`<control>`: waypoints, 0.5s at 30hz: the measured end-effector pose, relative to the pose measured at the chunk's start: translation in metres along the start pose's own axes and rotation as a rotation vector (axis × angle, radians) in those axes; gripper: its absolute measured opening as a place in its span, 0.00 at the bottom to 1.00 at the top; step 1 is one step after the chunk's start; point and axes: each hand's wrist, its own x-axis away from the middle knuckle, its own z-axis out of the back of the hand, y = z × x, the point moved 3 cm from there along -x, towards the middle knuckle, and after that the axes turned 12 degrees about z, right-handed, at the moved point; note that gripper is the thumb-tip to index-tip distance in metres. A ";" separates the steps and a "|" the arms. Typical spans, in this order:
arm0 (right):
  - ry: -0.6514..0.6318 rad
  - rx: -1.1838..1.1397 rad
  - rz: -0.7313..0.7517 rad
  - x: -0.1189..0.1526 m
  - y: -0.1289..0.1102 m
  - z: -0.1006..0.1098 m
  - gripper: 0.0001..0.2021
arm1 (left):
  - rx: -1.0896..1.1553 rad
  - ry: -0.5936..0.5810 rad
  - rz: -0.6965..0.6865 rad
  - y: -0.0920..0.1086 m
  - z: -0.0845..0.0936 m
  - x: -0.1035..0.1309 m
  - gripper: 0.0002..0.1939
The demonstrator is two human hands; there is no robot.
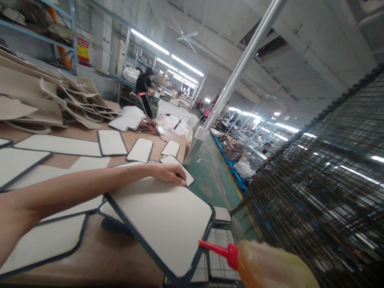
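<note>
The left hand (169, 173) lies palm down with fingers curled together on the far edge of a large white panel (163, 222) with a dark blue bound rim, pressing on it rather than gripping it. The panel rests tilted over the near corner of the tabletop (99, 256), overhanging other white panels (57, 145) spread flat across the brown surface. It looks like a thin, stiff board faced with cloth, probably light for its size and a little springy; it would best be taken by the bound rim, with the long sides supported so it does not sag or slide off the edge. At the bottom right a squeeze bottle (270, 266) of amber liquid with a red nozzle points toward the panel's near corner; the right hand that must carry it is not in view, so its grip cannot be told. The bottle looks soft-walled and possibly slick. A heap of tan cut pieces (60, 102) lies at the far left, and a person in dark clothes (145, 90) stands well beyond the tabletop. A red and yellow sign (83, 50) hangs on the wall, its writing too blurred to read. A dark wire mesh (324, 192) fills the right side.
</note>
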 end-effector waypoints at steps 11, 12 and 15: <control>-0.145 0.161 0.024 -0.006 0.041 0.037 0.25 | 0.146 0.015 0.118 -0.006 -0.001 0.008 0.18; -0.145 0.135 0.008 -0.005 0.037 0.037 0.24 | 0.155 0.023 0.127 -0.006 -0.001 0.008 0.18; -0.080 0.044 -0.003 -0.006 0.030 0.036 0.27 | 0.184 0.052 0.159 -0.009 -0.002 0.009 0.19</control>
